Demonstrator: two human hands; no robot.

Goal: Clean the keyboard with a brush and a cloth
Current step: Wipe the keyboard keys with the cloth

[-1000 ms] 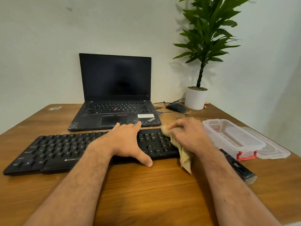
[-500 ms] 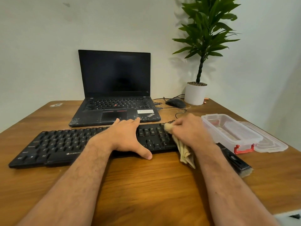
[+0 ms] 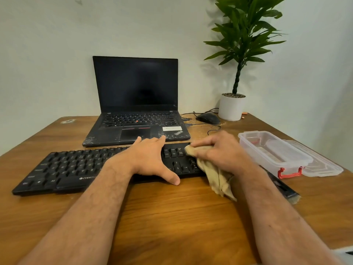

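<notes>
Head view, left hand (image 3: 150,159) flat on keyboard (image 3: 63,169); right hand (image 3: 219,150) clutching cloth (image 3: 215,176)

The long black plastic keyboard (image 3: 76,167) lies flat on the wooden worktop (image 3: 172,217), just before the laptop. The crumpled beige cloth (image 3: 214,173) covers its right end and trails onto the wood. The black-handled brush (image 3: 282,188) lies just right of it.

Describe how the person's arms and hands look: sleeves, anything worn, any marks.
Both forearms are bare from the frame's lower edge to the wrists, with no sleeves in view. The left hand and right hand carry no gloves, rings, watch or bands that can be seen. Both forearms show dark hair. No tattoos or markings are visible.
</notes>
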